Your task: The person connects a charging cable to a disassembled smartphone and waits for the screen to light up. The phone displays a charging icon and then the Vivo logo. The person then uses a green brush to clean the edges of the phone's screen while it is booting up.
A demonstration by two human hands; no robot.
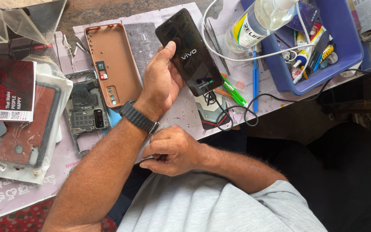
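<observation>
1. Head view: my left hand (162,81) holds a black smartphone (189,51) up over the bench, fingers wrapped behind it and the thumb pressed on its left edge. Its screen is lit, and a black cable (232,114) hangs from its lower end.
2. My right hand (172,150) rests at the near bench edge, just below the left wrist and its dark watch band (138,117). It is curled loosely shut; I cannot tell whether it pinches anything.
3. Left of the phone lies an orange back cover (112,64), inner side up, nearly touching my left hand. Beside it sits a bare phone frame (84,114).
4. Right of the phone, green and blue pry tools (237,92) lie close together, so room there is tight.
5. A blue tray (348,51) of small parts fills the far right corner, with a clear bottle (258,21) leaning over its rim.
6. The only open bench surface (181,114) is the strip below the phone.
</observation>
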